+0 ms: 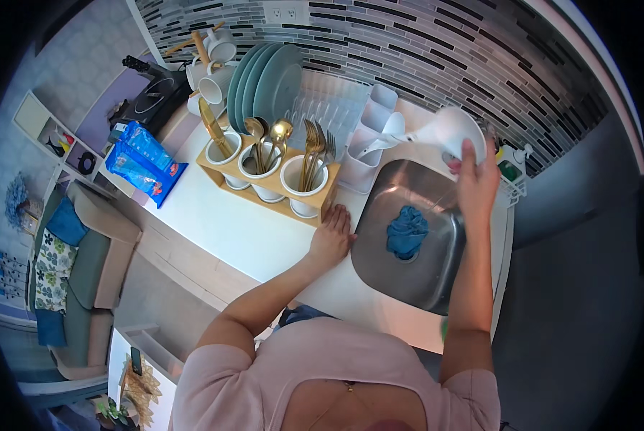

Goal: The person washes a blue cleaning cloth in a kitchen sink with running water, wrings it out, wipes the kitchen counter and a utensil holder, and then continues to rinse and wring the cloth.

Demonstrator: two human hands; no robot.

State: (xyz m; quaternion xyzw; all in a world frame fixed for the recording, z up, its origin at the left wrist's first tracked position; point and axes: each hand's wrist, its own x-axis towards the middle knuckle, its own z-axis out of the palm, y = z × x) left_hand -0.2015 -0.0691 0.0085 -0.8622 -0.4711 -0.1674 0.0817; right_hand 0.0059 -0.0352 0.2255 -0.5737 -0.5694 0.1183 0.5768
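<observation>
My right hand [477,175] grips a white ladle [451,132] by its bowl end, above the back right of the stainless steel sink [376,231]. The ladle's handle points left, over a white plastic utensil holder [361,143] with a white spoon [393,125] in it. My left hand [334,237] rests flat on the white countertop, between the sink and a wooden cutlery caddy [271,202], its fingertips at the caddy's corner. A crumpled blue cloth [407,231] lies in the sink by the drain.
Gold cutlery [312,148] stands in the caddy's white cups. Behind it are green plates [276,81] in a dish rack [333,99] and white mugs [214,86] on a stand. A blue packet [144,161] lies at the left; a green bottle [510,169] stands behind the sink.
</observation>
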